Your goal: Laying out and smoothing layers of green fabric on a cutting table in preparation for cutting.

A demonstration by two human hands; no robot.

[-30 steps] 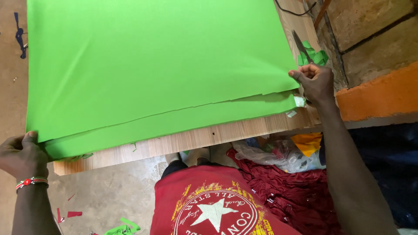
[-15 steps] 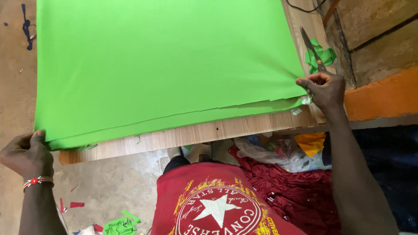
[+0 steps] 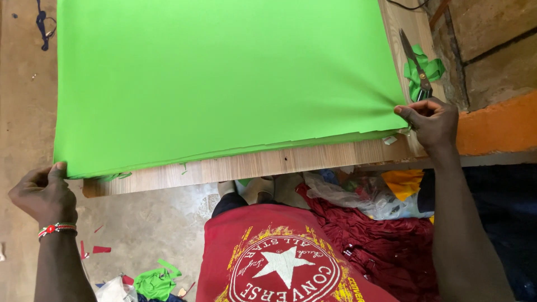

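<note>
A: Head view, biggest thing first: the green fabric covers nearly the whole wooden counter, lying in at least two layers, with its near edge running just inside the counter's near edge.

B: And the hands?

A: The left hand is closed on the fabric's near-left corner, which hangs past the counter's near-left corner. The right hand pinches the near-right corner between thumb and fingertips, close to the counter's right edge; creases fan out from that pinch.

B: So how would you do it well?

A: My judgement: pull evenly from both corners so the layers lie flat, and ease the right pinch, since those creases suggest too much tension on that side. The lower layer peeks out along the near edge, so the edges want lining up before anything else.

B: Anything in the way?

A: Scissors lie along the counter's right edge beside green offcuts, just beyond the right hand. I'd keep the fabric clear of them.
</note>
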